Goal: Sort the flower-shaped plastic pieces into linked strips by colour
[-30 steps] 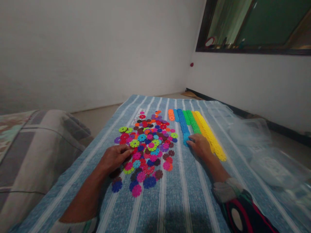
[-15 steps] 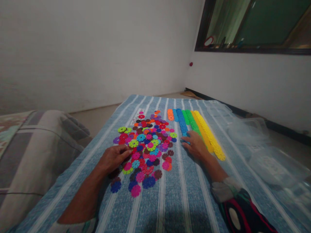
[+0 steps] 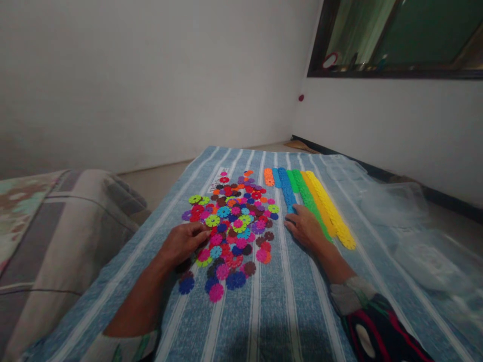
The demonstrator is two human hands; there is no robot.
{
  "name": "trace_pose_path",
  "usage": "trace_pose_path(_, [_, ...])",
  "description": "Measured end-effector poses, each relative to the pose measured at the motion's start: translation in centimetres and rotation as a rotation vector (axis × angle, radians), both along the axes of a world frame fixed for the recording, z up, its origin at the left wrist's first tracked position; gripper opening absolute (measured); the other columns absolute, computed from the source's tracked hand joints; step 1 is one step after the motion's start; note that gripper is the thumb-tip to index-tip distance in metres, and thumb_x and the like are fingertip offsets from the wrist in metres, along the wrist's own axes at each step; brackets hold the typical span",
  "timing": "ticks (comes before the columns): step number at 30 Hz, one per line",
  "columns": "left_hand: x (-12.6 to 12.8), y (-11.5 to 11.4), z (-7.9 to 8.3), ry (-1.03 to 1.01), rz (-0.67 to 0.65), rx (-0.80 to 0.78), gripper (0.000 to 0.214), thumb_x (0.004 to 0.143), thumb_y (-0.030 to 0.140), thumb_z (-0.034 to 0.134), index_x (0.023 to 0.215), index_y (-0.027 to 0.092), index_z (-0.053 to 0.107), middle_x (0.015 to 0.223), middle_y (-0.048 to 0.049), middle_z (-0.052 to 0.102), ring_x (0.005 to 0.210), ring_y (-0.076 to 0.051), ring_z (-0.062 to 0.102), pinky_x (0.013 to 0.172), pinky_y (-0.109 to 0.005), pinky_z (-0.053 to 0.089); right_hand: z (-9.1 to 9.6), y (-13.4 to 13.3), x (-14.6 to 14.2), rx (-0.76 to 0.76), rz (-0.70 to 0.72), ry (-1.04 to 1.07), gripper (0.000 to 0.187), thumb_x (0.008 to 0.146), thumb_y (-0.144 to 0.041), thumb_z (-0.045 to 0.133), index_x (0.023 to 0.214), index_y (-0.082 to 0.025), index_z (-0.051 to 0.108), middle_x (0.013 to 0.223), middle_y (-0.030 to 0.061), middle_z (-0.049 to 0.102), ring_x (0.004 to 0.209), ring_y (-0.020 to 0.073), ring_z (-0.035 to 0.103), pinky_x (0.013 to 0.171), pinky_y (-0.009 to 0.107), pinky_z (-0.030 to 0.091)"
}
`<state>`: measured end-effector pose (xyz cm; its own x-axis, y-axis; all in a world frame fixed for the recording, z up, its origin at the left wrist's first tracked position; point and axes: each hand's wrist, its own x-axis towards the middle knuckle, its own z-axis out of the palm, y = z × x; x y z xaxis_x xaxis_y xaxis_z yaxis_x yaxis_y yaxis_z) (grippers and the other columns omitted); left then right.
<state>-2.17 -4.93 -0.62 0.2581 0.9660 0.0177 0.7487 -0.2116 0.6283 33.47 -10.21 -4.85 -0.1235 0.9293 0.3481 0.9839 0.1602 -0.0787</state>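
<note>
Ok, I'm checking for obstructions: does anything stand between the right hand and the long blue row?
Nothing visible: the right hand is at the near end of the long blue row; loose discs lie farther left.

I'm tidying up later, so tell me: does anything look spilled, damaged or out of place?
Nothing stands out: the mixed discs lie loosely heaped on the striped cloth beside tidy single-colour rows. Small cracks wouldn't show.

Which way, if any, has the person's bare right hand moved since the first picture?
Yes: the bare right hand moved slightly left, farther from the long yellow row of overlapping flat pieces.
</note>
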Motion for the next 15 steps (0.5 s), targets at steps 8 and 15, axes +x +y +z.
trace_pose_path(8, [0.1, -0.2, -0.2, 0.062, -0.038, 0.033, 0.034, 0.076, 0.048, 0.051, 0.063, 0.020, 0.065, 0.060, 0.0003, 0.063, 0.058, -0.015, 0.055, 0.059, -0.027, 0.038, -0.6, -0.3, -1.0, 0.162, 0.046, 0.069, 0.016, 0.092, -0.025, 0.057, 0.093, -0.017, 0.071, 0.114, 0.0155, 0.062, 0.108, 0.0272, 0.055, 0.092, 0.039, 0.044])
trace_pose_path(15, [1.4, -0.8, -0.3, 0.071, -0.028, 0.162, 0.032, 0.080, 0.044, 0.050, 0.065, 0.020, 0.066, 0.066, 0.0001, 0.067, 0.067, -0.015, 0.059, 0.065, -0.026, 0.041, -1.1, -0.9, -4.7, 0.174, 0.305, 0.166, 0.021, 0.097, -0.022, 0.050, 0.089, -0.018, 0.069, 0.097, 0.0106, 0.065, 0.094, 0.0218, 0.057, 0.085, 0.034, 0.044])
